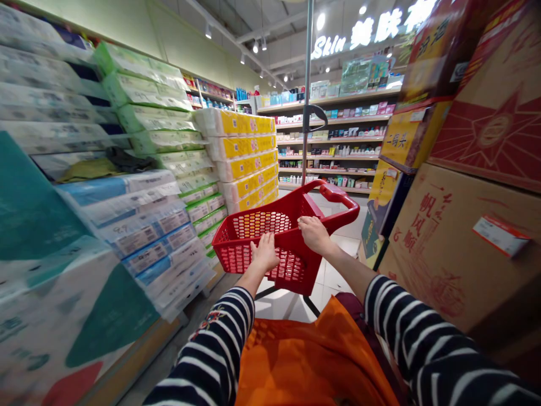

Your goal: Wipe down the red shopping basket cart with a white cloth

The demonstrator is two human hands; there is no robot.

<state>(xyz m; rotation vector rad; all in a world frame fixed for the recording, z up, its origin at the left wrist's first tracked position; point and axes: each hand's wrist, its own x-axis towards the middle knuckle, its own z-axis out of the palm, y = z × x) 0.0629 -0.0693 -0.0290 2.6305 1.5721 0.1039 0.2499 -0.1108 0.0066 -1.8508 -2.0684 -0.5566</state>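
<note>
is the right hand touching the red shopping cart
Touching; the head view shows the right hand on the red shopping cart, curled over its near rim.

White light from ceiling spotlights (256, 47) and the glaring Skin sign (362, 32) brightens the shop. Sunlike patches and shadows mark the floor tiles (333, 276). The red shopping cart (308, 268) looks fairly crisp; plastic-wrapped tissue packs (42, 101) at left blur and stretch.
</note>
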